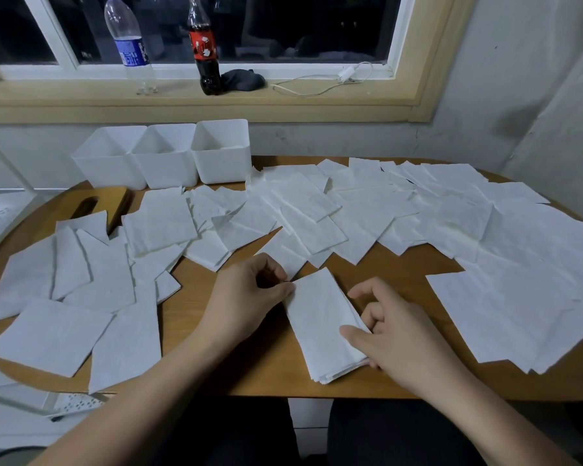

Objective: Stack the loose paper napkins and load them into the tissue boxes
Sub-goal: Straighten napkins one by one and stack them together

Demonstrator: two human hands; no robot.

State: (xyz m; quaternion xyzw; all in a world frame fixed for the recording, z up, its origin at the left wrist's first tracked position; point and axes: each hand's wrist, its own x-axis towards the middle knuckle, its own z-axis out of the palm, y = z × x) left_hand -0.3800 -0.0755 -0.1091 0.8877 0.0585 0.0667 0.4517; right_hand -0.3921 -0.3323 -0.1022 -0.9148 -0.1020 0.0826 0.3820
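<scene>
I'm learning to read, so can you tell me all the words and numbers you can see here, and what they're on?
Clear water bottle, blue label: white writing, too blurred to read.
Cola bottle, red label: white marks, too blurred to read.
No writing shows on the napkin stack, the loose napkins or the white boxes.

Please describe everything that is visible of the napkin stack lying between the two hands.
The stack is a narrow pile of white paper napkins, thin and faintly textured. Its layers show as slightly uneven edges at the near end. It lies flat on the wooden table, near the front edge, its far end turned a little left. The left hand pinches its far left corner; the right hand holds its right edge, thumb on top.
</scene>
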